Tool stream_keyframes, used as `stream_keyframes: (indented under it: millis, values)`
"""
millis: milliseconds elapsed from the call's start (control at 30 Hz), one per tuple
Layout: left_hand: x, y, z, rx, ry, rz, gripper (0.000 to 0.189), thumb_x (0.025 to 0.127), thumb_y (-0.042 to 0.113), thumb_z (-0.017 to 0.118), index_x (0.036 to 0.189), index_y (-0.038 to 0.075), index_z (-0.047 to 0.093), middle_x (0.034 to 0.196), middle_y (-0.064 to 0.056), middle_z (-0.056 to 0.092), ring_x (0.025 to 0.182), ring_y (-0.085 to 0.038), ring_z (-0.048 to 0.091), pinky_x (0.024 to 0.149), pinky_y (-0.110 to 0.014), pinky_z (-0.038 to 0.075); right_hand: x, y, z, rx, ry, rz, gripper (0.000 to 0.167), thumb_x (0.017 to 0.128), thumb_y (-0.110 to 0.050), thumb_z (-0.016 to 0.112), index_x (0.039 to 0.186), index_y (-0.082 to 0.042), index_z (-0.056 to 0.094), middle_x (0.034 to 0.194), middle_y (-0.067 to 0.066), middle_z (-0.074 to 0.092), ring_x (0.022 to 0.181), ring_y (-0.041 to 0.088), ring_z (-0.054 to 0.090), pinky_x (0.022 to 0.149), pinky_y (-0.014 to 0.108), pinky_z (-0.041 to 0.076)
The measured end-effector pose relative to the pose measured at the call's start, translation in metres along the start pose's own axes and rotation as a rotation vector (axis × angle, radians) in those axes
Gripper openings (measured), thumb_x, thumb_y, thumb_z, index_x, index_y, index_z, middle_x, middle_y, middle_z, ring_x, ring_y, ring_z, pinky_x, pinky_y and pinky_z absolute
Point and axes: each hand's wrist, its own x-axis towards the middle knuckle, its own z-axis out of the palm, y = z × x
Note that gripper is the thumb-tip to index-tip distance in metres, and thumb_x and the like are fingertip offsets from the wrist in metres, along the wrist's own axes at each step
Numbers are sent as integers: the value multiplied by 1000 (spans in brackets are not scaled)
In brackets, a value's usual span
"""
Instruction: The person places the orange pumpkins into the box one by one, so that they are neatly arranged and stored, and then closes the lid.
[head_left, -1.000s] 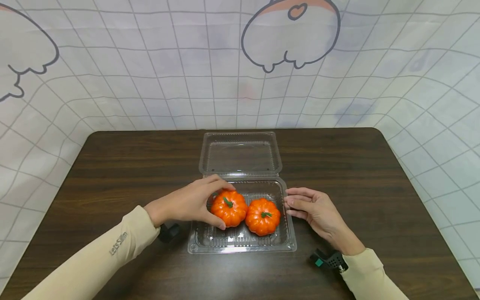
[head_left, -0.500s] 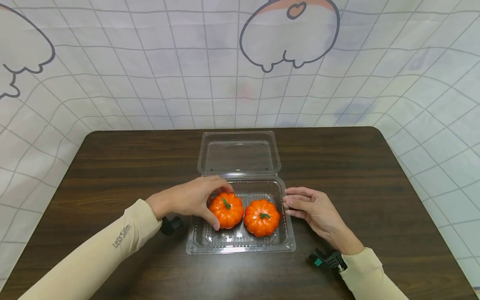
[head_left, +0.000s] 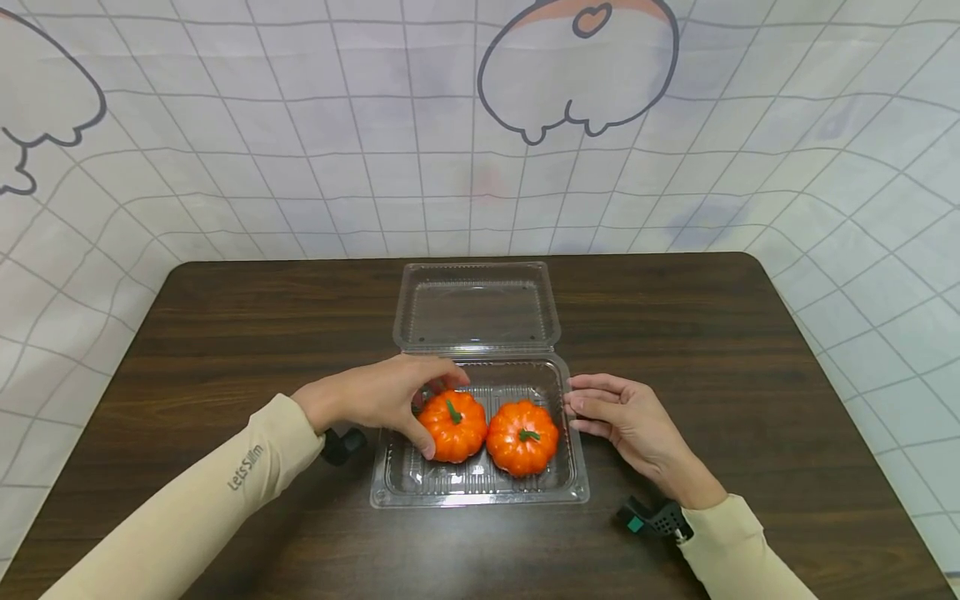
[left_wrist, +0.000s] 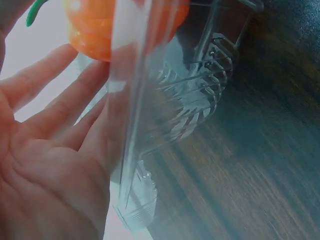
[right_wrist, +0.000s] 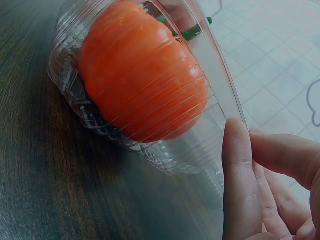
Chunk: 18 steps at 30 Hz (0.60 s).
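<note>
A: Where are the pumpkins?
B: Both sit in the base of a clear container, just below the middle of the head view. The left pumpkin and the right pumpkin lie side by side, green stems up; whether their edges touch, I can't tell.
A: And the left hand?
B: It reaches over the container's left side, thumb and fingers spread around the left pumpkin. The left wrist view shows those fingers apart and fairly straight, with fingertips at the pumpkin's skin. I can't tell if they press.
A: What about the right hand?
B: It pinches the container's right rim between thumb and forefinger. In the right wrist view, that pinch is at the lower right, and a pumpkin shows orange through the ribbed side wall.
A: Further out?
B: The lid lies folded back above the base, towards the centre of the frame. A dark wood-grain table spreads under everything, with pale sleeves coming in from both lower corners.
A: And behind?
B: A white gridded cloth fills the upper half, with a cartoon animal outline at top, right of centre.
</note>
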Motion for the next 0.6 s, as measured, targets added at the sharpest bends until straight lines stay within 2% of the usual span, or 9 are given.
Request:
stream_keyframes:
  millis: [167, 300, 433, 600]
  values:
    - [-2, -1, -1, -36, -17, 1, 85, 72, 25, 96, 145, 10, 53, 146, -7, 60, 126, -22, 63, 104, -38, 58, 0, 1, 0, -4, 9, 8, 24, 95, 0, 71, 118, -8, 69, 99, 0, 80, 89, 13, 79, 82, 27, 65]
    - [-6, -1, -4, -64, -5, -4, 83, 74, 23, 95, 145, 10, 54, 143, -9, 62, 123, -23, 65, 101, -34, 59, 0, 1, 1, -7, 15, 13, 25, 95, -1, 71, 119, -8, 68, 99, 0, 80, 89, 13, 79, 82, 27, 65]
    - [-10, 1, -8, -101, 32, -2, 81, 75, 20, 94, 144, 9, 55, 134, -9, 67, 119, -23, 67, 99, -32, 60, 0, 0, 2, -11, 21, 15, 25, 95, 0, 71, 118, -8, 68, 99, 0, 80, 89, 12, 79, 82, 27, 65]
    - [-19, 1, -15, -130, 100, -2, 75, 77, 25, 93, 141, 12, 57, 130, -7, 68, 117, -25, 67, 100, -34, 60, -1, -1, 3, -7, 17, 14, 24, 96, 0, 70, 118, -8, 69, 98, 0, 80, 88, 12, 79, 82, 27, 65]
